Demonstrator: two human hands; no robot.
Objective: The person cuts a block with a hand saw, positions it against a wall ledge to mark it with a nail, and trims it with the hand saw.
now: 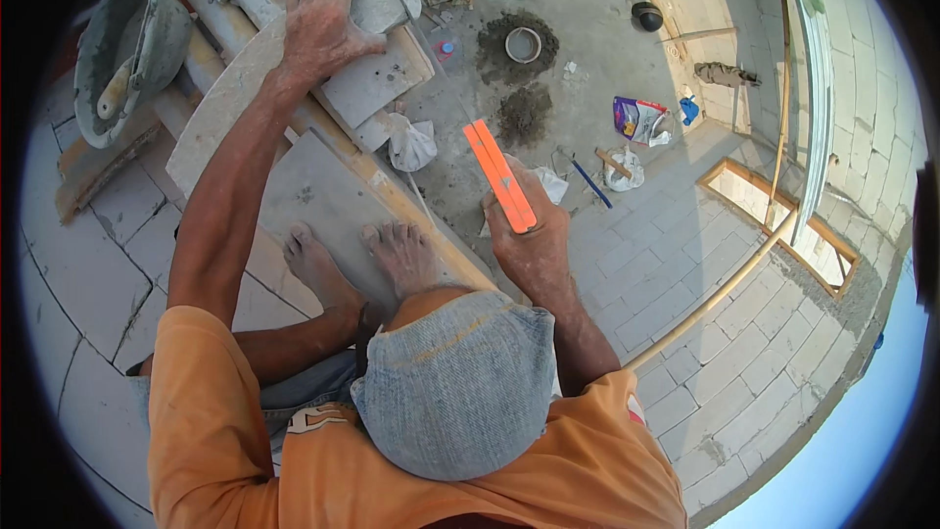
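Observation:
My left hand point(328, 29) reaches forward and grips a small grey concrete block point(380, 2), its fingers over the far side and its thumb on the near side. Under that block lie further pale slabs point(377, 83). In my right hand point(537, 240) is a hand saw point(501, 176) by its bright orange handle. Its thin blade shows almost edge-on, a faint line running up and left beside the right side of the block. Whether the blade touches the block I cannot tell.
I stand barefoot on a grey board point(333, 186) on bamboo poles point(446, 260). A mortar-caked bucket point(132, 54) with a wooden-handled tool stands at the left. Far below, the floor holds wet mortar around a round container point(523, 45) and a purple bag point(641, 120). Block walls point(764, 372) rise right.

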